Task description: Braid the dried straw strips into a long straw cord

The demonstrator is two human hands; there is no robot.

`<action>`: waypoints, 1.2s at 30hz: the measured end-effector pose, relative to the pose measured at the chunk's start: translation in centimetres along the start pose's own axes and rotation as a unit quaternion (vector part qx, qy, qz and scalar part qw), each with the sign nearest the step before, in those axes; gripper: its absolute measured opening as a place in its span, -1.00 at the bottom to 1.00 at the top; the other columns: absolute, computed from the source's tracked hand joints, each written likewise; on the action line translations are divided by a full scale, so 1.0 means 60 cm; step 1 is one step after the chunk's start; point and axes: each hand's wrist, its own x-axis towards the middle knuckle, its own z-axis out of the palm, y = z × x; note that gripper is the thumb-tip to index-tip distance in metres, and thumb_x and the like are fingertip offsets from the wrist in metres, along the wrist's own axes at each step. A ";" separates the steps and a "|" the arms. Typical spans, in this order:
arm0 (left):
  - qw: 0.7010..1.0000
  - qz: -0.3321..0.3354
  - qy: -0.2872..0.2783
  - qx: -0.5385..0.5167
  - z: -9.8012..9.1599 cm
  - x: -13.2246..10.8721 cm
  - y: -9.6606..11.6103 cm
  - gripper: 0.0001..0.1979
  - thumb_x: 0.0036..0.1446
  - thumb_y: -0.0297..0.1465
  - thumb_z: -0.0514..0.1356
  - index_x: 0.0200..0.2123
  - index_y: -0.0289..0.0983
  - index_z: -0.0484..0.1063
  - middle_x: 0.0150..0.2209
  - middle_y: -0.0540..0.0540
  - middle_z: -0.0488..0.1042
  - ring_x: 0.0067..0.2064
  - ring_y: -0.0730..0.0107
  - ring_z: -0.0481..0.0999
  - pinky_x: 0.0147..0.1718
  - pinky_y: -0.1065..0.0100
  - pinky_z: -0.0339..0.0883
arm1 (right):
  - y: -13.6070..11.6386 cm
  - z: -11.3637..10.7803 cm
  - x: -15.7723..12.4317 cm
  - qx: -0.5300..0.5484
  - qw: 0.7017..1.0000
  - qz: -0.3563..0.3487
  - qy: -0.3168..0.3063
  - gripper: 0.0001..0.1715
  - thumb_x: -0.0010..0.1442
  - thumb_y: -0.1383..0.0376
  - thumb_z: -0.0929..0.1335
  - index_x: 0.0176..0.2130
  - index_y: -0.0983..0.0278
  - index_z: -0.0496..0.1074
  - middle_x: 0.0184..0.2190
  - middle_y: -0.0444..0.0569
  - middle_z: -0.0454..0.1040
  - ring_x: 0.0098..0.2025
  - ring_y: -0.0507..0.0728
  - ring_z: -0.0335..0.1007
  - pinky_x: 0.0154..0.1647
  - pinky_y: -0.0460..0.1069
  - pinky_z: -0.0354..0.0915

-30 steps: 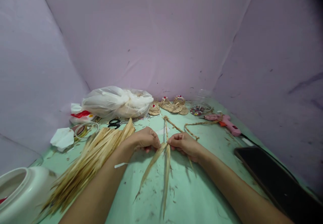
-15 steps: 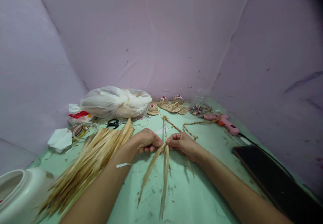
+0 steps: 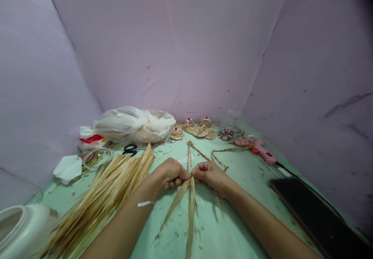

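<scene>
A braided cord [image 3: 201,152] of dried, straw-coloured leaf strips runs away from me, bends at the far side and trails off to the right. At its near end, my left hand [image 3: 174,175] pinches the braid from the left, thumb against fingers. My right hand [image 3: 210,176] pinches it from the right, fingertips almost meeting the left ones. Loose unbraided strips [image 3: 191,216] hang toward me below the fingers, and another pokes out under the right hand. Just left of my left forearm lies a bundle of dried strips [image 3: 113,189].
Black-handled scissors [image 3: 129,150], a tape roll [image 3: 92,159] and a stuffed plastic bag [image 3: 134,125] lie at back left. Small woven slippers [image 3: 195,129] and beads [image 3: 225,134] line the back. On the right are a pink glue gun [image 3: 262,150] and a phone [image 3: 309,212]. A white jar [image 3: 32,224] stands front left.
The whole view has tilted slightly upward, so things sit lower in the picture. Both hands keep their pinch on the braid, with barely any shift along it.
</scene>
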 end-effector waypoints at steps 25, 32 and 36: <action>0.985 0.051 -0.027 -0.164 0.042 -0.019 0.019 -0.79 -0.14 -0.42 0.24 -0.48 -0.32 0.22 -0.77 0.10 0.24 -0.78 0.62 0.18 -0.80 0.59 -0.06 | 0.005 -0.006 0.005 0.103 0.994 0.035 -0.022 -0.91 -0.24 0.38 0.30 -0.57 0.36 0.37 -0.82 -0.25 0.19 -0.80 -0.15 -0.15 -0.77 -0.16 -0.29; 0.993 0.035 -0.034 -0.107 0.033 -0.011 0.011 -0.89 -0.13 -0.49 0.17 -0.60 -0.37 0.28 -0.77 0.08 0.20 -0.78 0.65 0.14 -0.83 0.58 -0.08 | 0.001 -0.005 0.003 0.078 0.995 0.045 -0.033 -0.92 -0.24 0.35 0.31 -0.61 0.35 0.31 -0.75 -0.21 0.27 -0.77 -0.15 -0.14 -0.74 -0.15 -0.28; 0.992 0.062 -0.040 -0.100 0.022 -0.009 0.007 -0.93 -0.18 -0.53 0.12 -0.63 -0.38 0.31 -0.77 0.04 0.23 -0.77 0.62 0.17 -0.82 0.56 -0.02 | 0.006 -0.005 0.006 0.028 0.999 -0.005 -0.016 -0.91 -0.20 0.36 0.29 -0.65 0.35 0.30 -0.77 -0.22 0.22 -0.74 -0.14 -0.13 -0.70 -0.15 -0.23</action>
